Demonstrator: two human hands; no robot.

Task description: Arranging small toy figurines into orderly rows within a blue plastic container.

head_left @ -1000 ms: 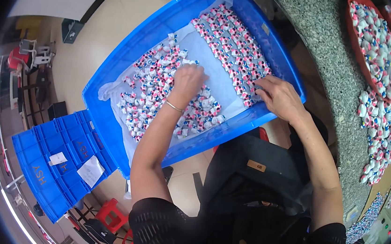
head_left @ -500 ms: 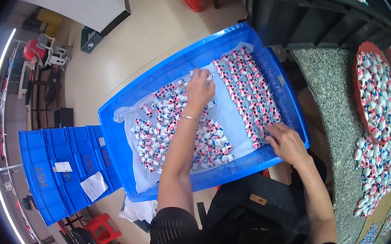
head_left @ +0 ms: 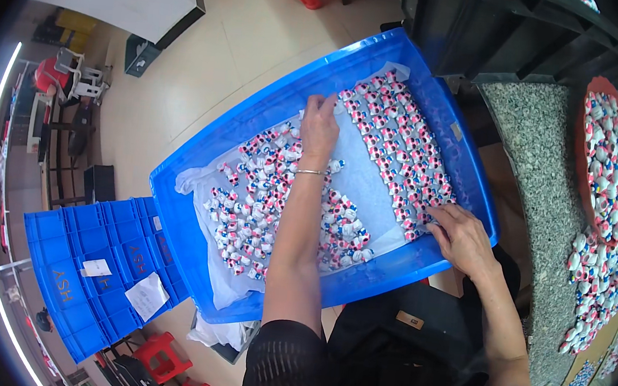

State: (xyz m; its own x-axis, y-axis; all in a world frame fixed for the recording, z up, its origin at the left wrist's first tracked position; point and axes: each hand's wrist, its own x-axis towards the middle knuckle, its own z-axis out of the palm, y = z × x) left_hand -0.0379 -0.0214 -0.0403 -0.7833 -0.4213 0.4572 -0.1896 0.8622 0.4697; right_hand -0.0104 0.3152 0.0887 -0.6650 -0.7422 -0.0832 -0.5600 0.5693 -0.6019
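A large blue plastic tub (head_left: 228,138), lined with a thin white sheet (head_left: 366,191), holds many small white, pink and blue painted figures. Along the tub's right side some stand in tight, even rows (head_left: 396,138); on the left others lie in a loose heap (head_left: 254,217). My left hand (head_left: 319,131) reaches over the heap to the far end of the bare strip, fingertips drawn together; what they hold is hidden. At the near end of the rows my right hand (head_left: 466,239) rests, fingers and thumb apart, fingertips touching the figures there.
Stacked blue crates (head_left: 86,268) stand left of the tub. To the right is a speckled stone surface (head_left: 535,163) with a red basket (head_left: 589,145) and a spill of similar figures (head_left: 598,280). A dark bin (head_left: 518,34) looms at the far right; red stools (head_left: 163,357) stand on the floor.
My left hand has shifted slightly farther away, toward the tub's far wall. The right hand stays at the near end of the rows. The whole view has moved a little.
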